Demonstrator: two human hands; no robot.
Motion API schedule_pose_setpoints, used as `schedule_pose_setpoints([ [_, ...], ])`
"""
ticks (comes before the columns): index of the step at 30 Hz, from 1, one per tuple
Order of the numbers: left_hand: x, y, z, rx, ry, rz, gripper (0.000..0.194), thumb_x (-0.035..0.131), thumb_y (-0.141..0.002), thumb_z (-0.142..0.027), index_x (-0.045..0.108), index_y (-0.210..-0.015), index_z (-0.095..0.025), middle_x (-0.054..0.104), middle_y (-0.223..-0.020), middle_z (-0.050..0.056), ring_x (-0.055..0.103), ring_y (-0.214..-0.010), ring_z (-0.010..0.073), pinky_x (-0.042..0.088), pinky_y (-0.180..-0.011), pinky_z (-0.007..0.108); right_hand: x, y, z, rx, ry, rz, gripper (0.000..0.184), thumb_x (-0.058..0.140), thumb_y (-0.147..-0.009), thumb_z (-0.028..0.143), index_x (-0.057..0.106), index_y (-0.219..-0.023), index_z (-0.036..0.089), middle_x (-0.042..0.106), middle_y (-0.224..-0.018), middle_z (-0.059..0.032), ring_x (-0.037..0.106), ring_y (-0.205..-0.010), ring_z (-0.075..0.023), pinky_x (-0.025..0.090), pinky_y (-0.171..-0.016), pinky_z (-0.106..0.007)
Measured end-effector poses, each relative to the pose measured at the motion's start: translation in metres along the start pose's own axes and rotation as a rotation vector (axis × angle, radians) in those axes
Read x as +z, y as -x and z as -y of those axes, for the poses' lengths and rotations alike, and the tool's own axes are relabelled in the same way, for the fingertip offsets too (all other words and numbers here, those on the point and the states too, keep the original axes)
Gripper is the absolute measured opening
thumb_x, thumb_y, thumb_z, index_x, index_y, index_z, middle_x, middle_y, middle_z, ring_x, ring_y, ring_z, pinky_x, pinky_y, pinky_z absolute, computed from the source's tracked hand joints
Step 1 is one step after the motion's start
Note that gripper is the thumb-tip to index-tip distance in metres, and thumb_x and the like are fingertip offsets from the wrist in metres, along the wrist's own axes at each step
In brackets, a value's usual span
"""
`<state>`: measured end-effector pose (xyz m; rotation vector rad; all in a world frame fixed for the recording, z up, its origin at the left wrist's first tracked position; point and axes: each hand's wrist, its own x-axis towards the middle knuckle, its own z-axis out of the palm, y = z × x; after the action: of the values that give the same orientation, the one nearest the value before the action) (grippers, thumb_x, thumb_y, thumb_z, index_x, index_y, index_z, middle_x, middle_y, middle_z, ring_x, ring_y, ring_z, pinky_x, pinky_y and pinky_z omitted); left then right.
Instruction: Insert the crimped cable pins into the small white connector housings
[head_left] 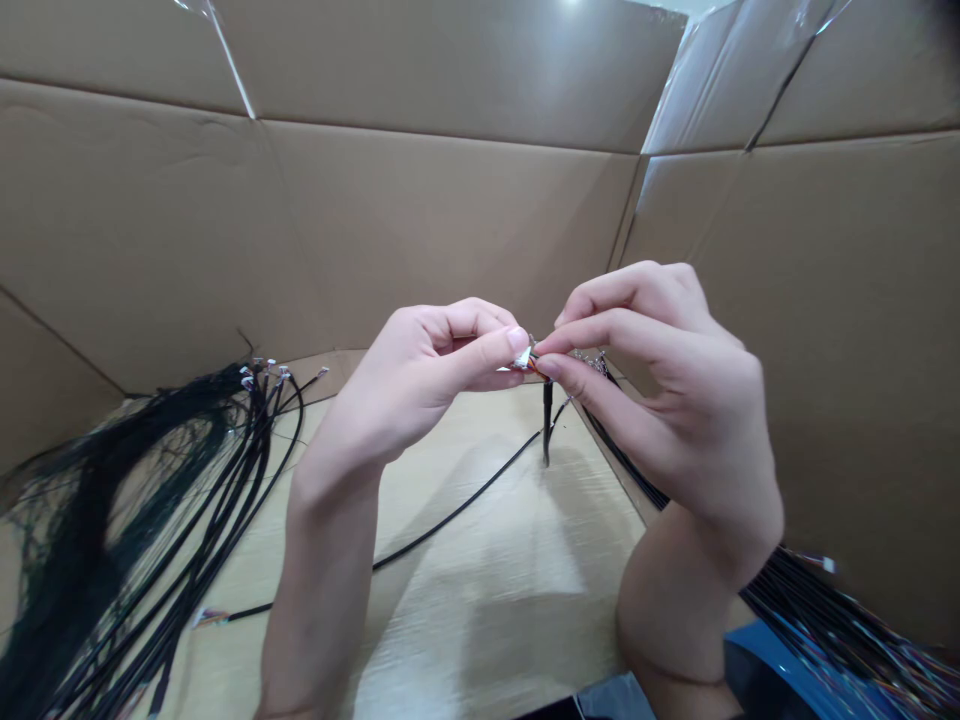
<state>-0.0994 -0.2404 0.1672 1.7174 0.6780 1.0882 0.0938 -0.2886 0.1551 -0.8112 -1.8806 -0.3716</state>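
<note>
In the middle of the head view, my left hand (435, 370) pinches a small white connector (523, 356) between thumb and fingers. Right beside it, my right hand (660, 390) is closed, thumb and index finger pressed on the thin coloured wires (536, 364) that run into the connector. A black cable (547, 425) hangs down below the fingertips. Both hands are raised above the table. The fingertips partly cover the connector and the wire ends. Another black cable (465, 508) crosses the table behind my left forearm, with coloured wires and a white connector (199, 618) at its left end.
Bundled black cables (247, 480) with white connectors lie at the left, beside a tangle of dark thin strands (97, 500). More black cables with coloured wire ends (840, 630) lie at the right, near a blue object (772, 665). Cardboard walls (450, 220) enclose the pale table (427, 640).
</note>
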Motion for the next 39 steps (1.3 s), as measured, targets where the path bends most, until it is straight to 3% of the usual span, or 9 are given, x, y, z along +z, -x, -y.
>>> schedule_pose_setpoints([
  [14, 0.003, 0.004, -0.001, 0.030, -0.060, -0.009, 0.021, 0.074, -0.091, -0.023, 0.070, -0.070, -0.017, 0.074, -0.097, 0.003, 0.070, -0.084, 0.0128, 0.059, -0.076, 0.018, 0.005, -0.002, -0.005, -0.077, 0.097, 0.061, 0.015, 0.060, -0.099, 0.013, 0.063, -0.090, 0.024, 0.069, -0.102, -0.0063, 0.060, -0.102, -0.0269, 0.053, -0.087, -0.046],
  [17, 0.005, -0.004, 0.006, 0.023, -0.052, -0.020, 0.026, 0.070, -0.097, -0.038, 0.073, -0.081, -0.018, 0.075, -0.097, 0.005, 0.071, -0.087, 0.0154, 0.060, -0.077, 0.022, 0.003, -0.002, -0.010, -0.031, 0.077, 0.051, 0.013, 0.062, -0.099, 0.014, 0.063, -0.091, 0.025, 0.070, -0.102, -0.0057, 0.060, -0.102, -0.0269, 0.052, -0.088, -0.046],
  [20, 0.014, -0.028, 0.035, -0.011, -0.131, -0.044, 0.048, 0.050, -0.105, -0.060, 0.072, -0.110, -0.017, 0.076, -0.112, 0.010, 0.074, -0.097, 0.0196, 0.060, -0.083, 0.028, -0.006, 0.001, -0.019, 0.037, 0.095, -0.011, 0.009, 0.068, -0.096, 0.016, 0.065, -0.091, 0.023, 0.070, -0.102, -0.0064, 0.061, -0.100, -0.0274, 0.051, -0.088, -0.046],
  [22, 0.026, -0.047, 0.069, -0.084, -0.473, -0.066, 0.051, 0.037, -0.110, -0.057, 0.066, -0.120, -0.017, 0.074, -0.122, 0.011, 0.073, -0.105, 0.0199, 0.059, -0.090, 0.030, -0.015, 0.004, -0.026, 0.088, 0.129, -0.077, 0.009, 0.069, -0.095, 0.017, 0.065, -0.091, 0.023, 0.070, -0.101, -0.0069, 0.063, -0.101, -0.0284, 0.050, -0.088, -0.047],
  [25, 0.051, -0.063, 0.129, -0.232, -0.675, 0.017, 0.035, 0.056, -0.106, -0.042, 0.072, -0.099, -0.011, 0.076, -0.104, 0.016, 0.072, -0.105, 0.0283, 0.056, -0.098, 0.043, -0.027, 0.011, -0.035, 0.160, 0.127, -0.170, 0.007, 0.066, -0.098, 0.020, 0.065, -0.094, 0.026, 0.070, -0.100, -0.0063, 0.066, -0.102, -0.0293, 0.049, -0.092, -0.050],
  [27, 0.069, -0.061, 0.165, -0.309, -0.750, 0.110, 0.027, 0.068, -0.101, -0.038, 0.071, -0.105, -0.011, 0.074, -0.108, 0.012, 0.072, -0.104, 0.0253, 0.058, -0.097, 0.046, -0.033, 0.015, -0.038, 0.218, 0.081, -0.220, 0.005, 0.065, -0.100, 0.023, 0.066, -0.098, 0.027, 0.070, -0.100, -0.0058, 0.068, -0.102, -0.0290, 0.051, -0.093, -0.051],
  [31, 0.086, -0.051, 0.203, -0.374, -0.807, 0.254, 0.024, 0.071, -0.101, -0.037, 0.071, -0.110, -0.014, 0.073, -0.114, 0.009, 0.071, -0.104, 0.0226, 0.060, -0.095, 0.044, -0.040, 0.022, -0.040, 0.345, -0.024, -0.274, 0.005, 0.063, -0.103, 0.027, 0.066, -0.101, 0.030, 0.072, -0.099, -0.0048, 0.073, -0.101, -0.0269, 0.057, -0.088, -0.045],
  [35, 0.074, -0.059, 0.183, -0.330, -0.778, 0.265, 0.020, 0.070, -0.101, -0.034, 0.072, -0.099, -0.013, 0.074, -0.098, 0.005, 0.072, -0.092, 0.0198, 0.061, -0.089, 0.040, -0.045, 0.025, -0.041, 0.376, -0.073, -0.293, 0.008, 0.063, -0.104, 0.025, 0.063, -0.098, 0.030, 0.074, -0.091, -0.0031, 0.075, -0.094, -0.0249, 0.060, -0.082, -0.040],
  [39, 0.055, -0.059, 0.116, -0.161, -0.695, 0.166, 0.013, 0.074, -0.095, -0.023, 0.076, -0.085, -0.014, 0.077, -0.086, 0.006, 0.072, -0.082, 0.0198, 0.055, -0.078, 0.032, -0.043, 0.025, -0.047, 0.422, -0.124, -0.265, 0.010, 0.063, -0.104, 0.025, 0.059, -0.097, 0.030, 0.074, -0.081, 0.0000, 0.076, -0.080, -0.0218, 0.060, -0.070, -0.035],
])
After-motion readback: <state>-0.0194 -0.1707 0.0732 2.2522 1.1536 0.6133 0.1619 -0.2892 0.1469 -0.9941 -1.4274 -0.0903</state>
